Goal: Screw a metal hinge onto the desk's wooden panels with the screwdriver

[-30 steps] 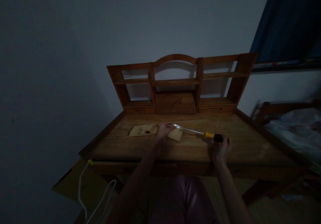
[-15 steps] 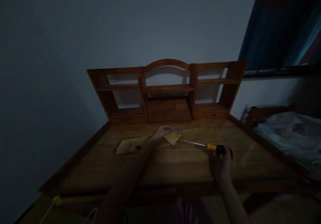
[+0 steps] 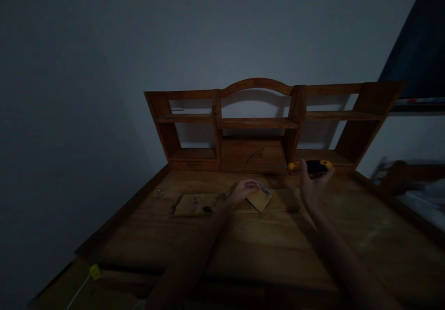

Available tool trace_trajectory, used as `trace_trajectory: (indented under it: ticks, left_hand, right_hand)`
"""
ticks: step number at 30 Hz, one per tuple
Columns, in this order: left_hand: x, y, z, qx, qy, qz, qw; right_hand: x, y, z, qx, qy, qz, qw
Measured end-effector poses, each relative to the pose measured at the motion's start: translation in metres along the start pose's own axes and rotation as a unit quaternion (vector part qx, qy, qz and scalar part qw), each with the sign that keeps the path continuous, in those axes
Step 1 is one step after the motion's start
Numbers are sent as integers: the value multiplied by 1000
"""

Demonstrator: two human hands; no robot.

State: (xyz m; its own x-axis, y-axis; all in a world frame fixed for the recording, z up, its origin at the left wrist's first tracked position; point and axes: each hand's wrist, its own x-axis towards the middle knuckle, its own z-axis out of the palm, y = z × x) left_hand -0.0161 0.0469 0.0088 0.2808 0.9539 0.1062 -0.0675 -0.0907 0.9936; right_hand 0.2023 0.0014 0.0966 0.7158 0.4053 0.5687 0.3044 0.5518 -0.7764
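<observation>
My right hand [image 3: 312, 185] is wrapped round the yellow and black handle of a screwdriver [image 3: 314, 165], raised above the desk. Its thin shaft points left, level with the shelf's lower part. My left hand [image 3: 247, 187] has its fingers pinched together at the near end of a small silvery metal piece [image 3: 264, 189]. That piece lies over a small tan square board [image 3: 259, 201] on the desktop. Dim light hides exactly how the fingertips grip it. Left of the hand lies a longer tan strip [image 3: 191, 204] with a dark spot.
A wooden shelf unit [image 3: 257, 123] stands at the back of the desk [image 3: 236, 245] against the wall. A small metal bit [image 3: 159, 193] lies at the desk's left. Below the front left edge is a yellow-tipped thing [image 3: 94, 271]. A bed frame [image 3: 399, 173] is at right.
My right hand has lifted the screwdriver from near the desktop to higher up. The left hand stays by the metal piece. The view has turned left, so everything sits further right.
</observation>
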Motion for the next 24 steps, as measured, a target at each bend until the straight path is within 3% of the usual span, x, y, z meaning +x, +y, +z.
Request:
trace_trajectory:
  ticks: [6,10,16,24]
  left_hand:
    - [3,-3,3,-15,-26,4,1000]
    - [3,-3,3,-37,56,19,998]
    - [3,5,-6,-57,257,140,954]
    - [0,6,-5,-21,298,186,936]
  right_hand:
    - [-10,6,-15,5,9,-26,1000]
    - [-14,-6,-14,45,-27,-36,998]
    - [-33,-20,-15,58,-141,-98,984]
    - [-45,-29,-21,51,-317,-97,942]
